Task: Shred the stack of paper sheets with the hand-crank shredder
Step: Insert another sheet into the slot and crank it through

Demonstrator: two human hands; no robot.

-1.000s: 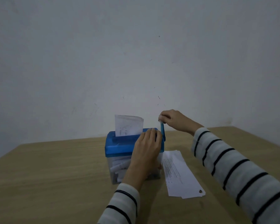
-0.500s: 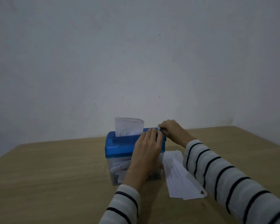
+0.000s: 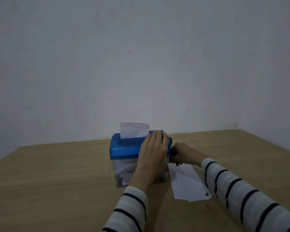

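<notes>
Leftmost on the pale wooden table (image 3: 57,173) stands the small hand-crank shredder with a blue plastic lid (image 3: 126,148), and below the lid its clear plastic bin (image 3: 122,173) shows white strips of cut paper piled inside. Out of the slot in the lid rises 1 white sheet of paper (image 3: 134,130), upright, its top corners slightly curled, with faint dark print near the bottom edge. Next comes the left hand (image 3: 153,148), laid flat over the right end of the lid with its fingers straight and together, pressing down on the shredder; its striped white-and-black sleeve (image 3: 129,210) runs back toward the camera. Just right of the lid, the right hand (image 3: 182,154) sits low beside the shredder's right end, fingers curled round the dark crank handle (image 3: 173,152), which is mostly hidden in its grip. Below that hand the stack of white printed paper sheets (image 3: 187,183) lies flat on the table, touching or nearly touching the bin's right side, and its near right corner has a small dark mark.
</notes>
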